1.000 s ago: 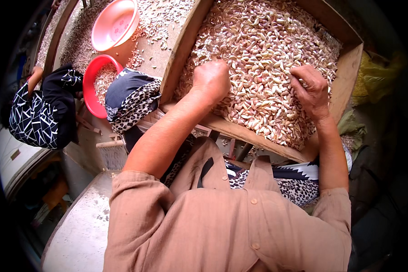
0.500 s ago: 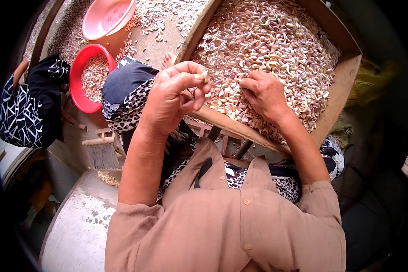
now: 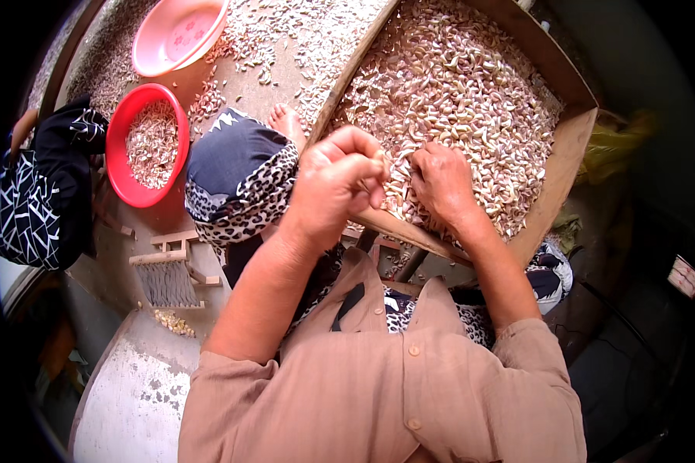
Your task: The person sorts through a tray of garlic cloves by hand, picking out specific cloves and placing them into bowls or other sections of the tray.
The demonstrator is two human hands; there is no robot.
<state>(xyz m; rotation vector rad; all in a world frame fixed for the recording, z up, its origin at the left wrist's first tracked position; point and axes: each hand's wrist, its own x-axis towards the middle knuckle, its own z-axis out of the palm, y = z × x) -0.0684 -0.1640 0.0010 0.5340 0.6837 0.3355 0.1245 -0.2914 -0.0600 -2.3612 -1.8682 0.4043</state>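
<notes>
A wooden tray (image 3: 552, 179) tilts in front of me, heaped with loose garlic cloves (image 3: 471, 92). Over its near left edge, my left hand (image 3: 338, 181) is closed in a pinch, with a pale garlic clove (image 3: 380, 157) at the thumb and fingertip. My right hand (image 3: 444, 181) rests low on the heap near the tray's front edge. Its fingers curl down among the cloves, and whatever they hold is hidden beneath them.
To the left stands a red basin (image 3: 116, 158) of cloves and skins, behind it a pink basin (image 3: 158, 46). More cloves (image 3: 316, 38) lie scattered over the floor. A small wooden stool (image 3: 166, 258) sits near my left knee. Another person (image 3: 38, 193) is at far left.
My left hand has moved right, closer to my right hand, with the clove still in its pinch. My right hand stays on the heap. The whole view has shifted slightly.
</notes>
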